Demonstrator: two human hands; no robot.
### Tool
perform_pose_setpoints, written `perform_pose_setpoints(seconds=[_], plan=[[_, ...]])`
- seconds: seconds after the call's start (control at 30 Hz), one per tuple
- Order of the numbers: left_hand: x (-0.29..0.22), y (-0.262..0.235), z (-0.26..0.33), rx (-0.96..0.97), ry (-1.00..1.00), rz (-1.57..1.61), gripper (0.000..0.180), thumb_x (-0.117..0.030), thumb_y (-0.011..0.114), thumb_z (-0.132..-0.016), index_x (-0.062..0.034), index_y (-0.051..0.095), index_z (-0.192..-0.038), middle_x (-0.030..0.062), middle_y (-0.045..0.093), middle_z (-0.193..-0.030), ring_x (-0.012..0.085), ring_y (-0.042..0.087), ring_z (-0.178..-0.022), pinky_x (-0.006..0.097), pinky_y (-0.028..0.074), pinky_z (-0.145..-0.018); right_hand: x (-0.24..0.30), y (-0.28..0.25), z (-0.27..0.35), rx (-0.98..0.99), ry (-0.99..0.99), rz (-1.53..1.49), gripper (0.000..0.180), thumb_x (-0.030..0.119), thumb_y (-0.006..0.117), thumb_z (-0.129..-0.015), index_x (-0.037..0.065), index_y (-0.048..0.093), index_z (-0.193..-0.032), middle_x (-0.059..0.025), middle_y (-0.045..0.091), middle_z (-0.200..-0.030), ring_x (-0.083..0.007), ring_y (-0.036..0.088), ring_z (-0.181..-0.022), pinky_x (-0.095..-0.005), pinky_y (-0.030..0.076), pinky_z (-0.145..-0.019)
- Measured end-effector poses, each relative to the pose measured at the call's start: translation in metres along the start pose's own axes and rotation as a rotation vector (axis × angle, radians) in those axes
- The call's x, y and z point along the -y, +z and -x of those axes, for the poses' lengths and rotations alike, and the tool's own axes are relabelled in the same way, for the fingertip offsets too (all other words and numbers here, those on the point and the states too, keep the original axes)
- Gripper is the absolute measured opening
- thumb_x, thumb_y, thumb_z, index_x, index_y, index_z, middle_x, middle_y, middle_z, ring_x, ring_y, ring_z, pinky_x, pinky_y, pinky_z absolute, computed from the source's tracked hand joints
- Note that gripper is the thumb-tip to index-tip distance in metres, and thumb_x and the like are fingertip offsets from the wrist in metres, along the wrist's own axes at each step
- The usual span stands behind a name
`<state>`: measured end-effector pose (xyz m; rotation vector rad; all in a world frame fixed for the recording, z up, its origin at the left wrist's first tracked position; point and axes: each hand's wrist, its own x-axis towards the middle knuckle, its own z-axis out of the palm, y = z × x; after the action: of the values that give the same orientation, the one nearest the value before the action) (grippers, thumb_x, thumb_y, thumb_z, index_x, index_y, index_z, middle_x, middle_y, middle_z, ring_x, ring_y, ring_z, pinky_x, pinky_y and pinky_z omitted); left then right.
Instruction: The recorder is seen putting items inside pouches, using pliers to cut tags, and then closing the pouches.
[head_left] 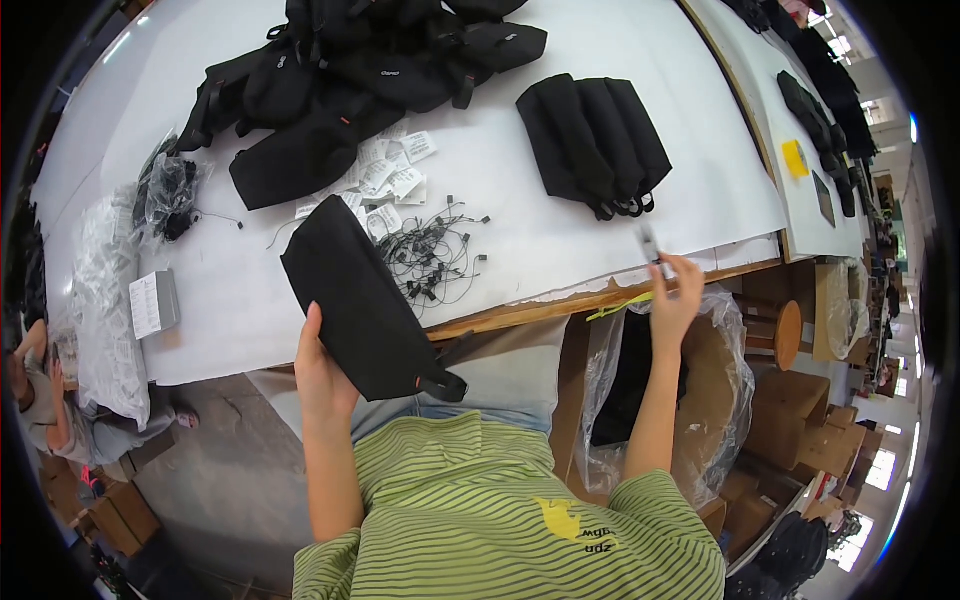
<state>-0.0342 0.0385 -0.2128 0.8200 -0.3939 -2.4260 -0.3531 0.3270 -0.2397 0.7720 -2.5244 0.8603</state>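
Black pouch held at the front edge of a white surface point(560, 235). The left hand point(328, 375) clasps the black pouch point(355, 300) by its near side, thumb on the upper face; the pouch's looped end overhangs the front edge, its other end lying over the surface. The right hand point(680, 292), beyond the front edge's right part, has its fingers narrowed on a small grey implement point(650, 245), too blurred to identify.

Possible faults: a loosened left grip could let the pouch slip off the front edge, since one end is unsupported. The string loops point(430, 262), heaped just beside it, could tangle or be dragged off by a sweep of the pouch; the loose paper tags point(385, 178) could scatter likewise.

Containers: below the front edge, right, a carton point(715, 425) lined with clear plastic point(738, 365) holds black material, indistinct in form. Near the left edge, a clear bag point(165, 185) contains black cords. Toward the front left corner stands a small grey-and-white box point(153, 304); its contents cannot be seen.
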Motion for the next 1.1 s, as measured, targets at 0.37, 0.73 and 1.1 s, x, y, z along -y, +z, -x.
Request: perform_pose_setpoints(seconds=[0.37, 0.73, 1.1], plan=[[0.009, 0.007, 0.001, 0.132, -0.015, -0.054, 0.048, -0.037, 0.038, -0.101, -0.0021, 0.047, -0.132, 0.0112, 0.055, -0.130, 0.0261, 0.053, -0.119, 0.041, 0.040, -0.103, -0.161, -0.009, -0.055, -0.453, 0.641, 0.113, 0.040, 0.043, 0.071, -0.079, 0.005, 0.070, -0.092, -0.0105, 0.063, -0.095, -0.0278, 0.059, -0.090, -0.0401, 0.046, -0.082], [0.001, 0.001, 0.003, 0.176, -0.024, -0.025, 0.048, -0.039, 0.039, -0.101, -0.0034, 0.049, -0.131, 0.0108, 0.055, -0.130, 0.0263, 0.054, -0.119, 0.040, 0.040, -0.103, -0.194, -0.027, -0.080, -0.193, 0.937, 0.346, 0.040, 0.044, 0.063, -0.082, 0.011, 0.072, -0.102, -0.0133, 0.069, -0.105, -0.0341, 0.062, -0.104, -0.0429, 0.047, -0.090], [0.017, 0.016, 0.008, 0.070, 0.060, -0.202, 0.046, -0.032, 0.041, -0.101, -0.0079, 0.036, -0.140, 0.0082, 0.046, -0.139, 0.0228, 0.045, -0.127, 0.041, 0.038, -0.104, 0.026, -0.003, -0.022, 0.058, 0.359, -0.509, 0.033, 0.010, 0.058, -0.089, 0.000, 0.056, -0.120, -0.0089, 0.061, -0.115, -0.0182, 0.055, -0.106, -0.0355, 0.040, -0.096]])
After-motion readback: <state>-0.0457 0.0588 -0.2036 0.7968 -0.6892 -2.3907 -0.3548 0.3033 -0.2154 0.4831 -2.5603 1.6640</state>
